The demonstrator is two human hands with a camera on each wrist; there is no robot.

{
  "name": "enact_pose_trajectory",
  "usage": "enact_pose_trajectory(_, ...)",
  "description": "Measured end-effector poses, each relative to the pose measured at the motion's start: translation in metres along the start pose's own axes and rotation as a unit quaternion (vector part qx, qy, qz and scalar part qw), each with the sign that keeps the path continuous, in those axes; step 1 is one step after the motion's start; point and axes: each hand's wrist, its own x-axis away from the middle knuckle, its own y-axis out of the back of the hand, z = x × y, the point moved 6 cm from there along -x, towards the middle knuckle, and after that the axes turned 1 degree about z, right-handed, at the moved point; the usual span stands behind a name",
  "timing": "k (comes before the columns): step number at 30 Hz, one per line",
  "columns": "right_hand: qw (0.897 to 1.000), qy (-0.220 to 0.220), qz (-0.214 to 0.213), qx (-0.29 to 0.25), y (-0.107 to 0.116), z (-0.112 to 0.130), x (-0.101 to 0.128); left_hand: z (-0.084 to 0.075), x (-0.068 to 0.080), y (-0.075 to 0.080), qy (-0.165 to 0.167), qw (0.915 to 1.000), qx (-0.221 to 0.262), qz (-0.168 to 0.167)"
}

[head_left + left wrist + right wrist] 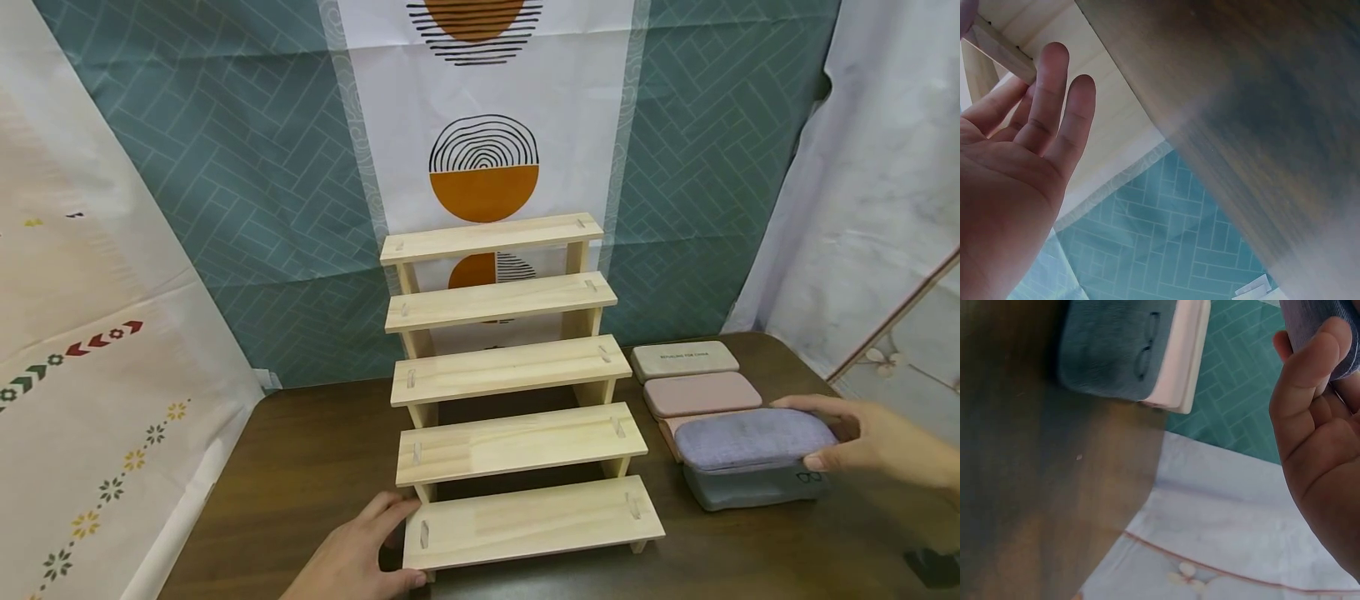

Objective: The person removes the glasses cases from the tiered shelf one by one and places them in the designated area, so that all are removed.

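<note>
A tiered wooden display stand (525, 521) with several pale plank steps stands in the middle of the table. My left hand (356, 550) holds the left end of its lowest plank, thumb at the front edge and fingers at the back. In the left wrist view, two fingers (1079, 112) stick up beside the wood. At the right, my right hand (862, 442) grips a lavender fabric glasses case (750, 437) by its right end. That case is above a grey-green glasses case (750, 493) with a small glasses print and partly covers it in the head view.
Behind the lavender case lie a pink case (701, 393) and a cream case (685, 358) with lettering, plus a mostly hidden peach case (670, 435). A patterned green cloth (247, 183) hangs behind the brown table (300, 467). A dark object (932, 569) sits at the lower right.
</note>
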Motion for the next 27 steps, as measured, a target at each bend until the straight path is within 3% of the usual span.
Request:
enact_pose_trajectory(6, 0.999, -0.023, 0.014, 0.020, -0.006, -0.017, 0.016, 0.000, 0.000, 0.000, 0.000, 1.0000, 0.004, 0.000)
enact_pose_trajectory(8, 0.999, -0.028, 0.029, 0.003, -0.009, -0.024, 0.020, 0.000, 0.000, 0.000, 0.000, 1.0000, 0.006, 0.000)
enact_pose_trajectory(14, 0.987, -0.031, 0.094, -0.125, -0.016, -0.049, 0.036, 0.001, -0.001, -0.001, 0.005, 0.9999, 0.010, 0.007)
enact_pose_trajectory(19, 0.978, -0.039, 0.095, -0.184, -0.024, -0.066, 0.051, 0.000, -0.001, -0.001, 0.002, 1.0000, 0.007, 0.002)
enact_pose_trajectory(24, 0.959, -0.016, 0.118, -0.258, -0.036, -0.068, 0.061, -0.001, -0.002, 0.000, 0.001, 1.0000, 0.006, 0.001)
enact_pose_trajectory(27, 0.961, -0.035, 0.105, -0.255, -0.041, -0.069, 0.063, -0.001, -0.002, 0.000, 0.004, 0.9999, 0.010, 0.006)
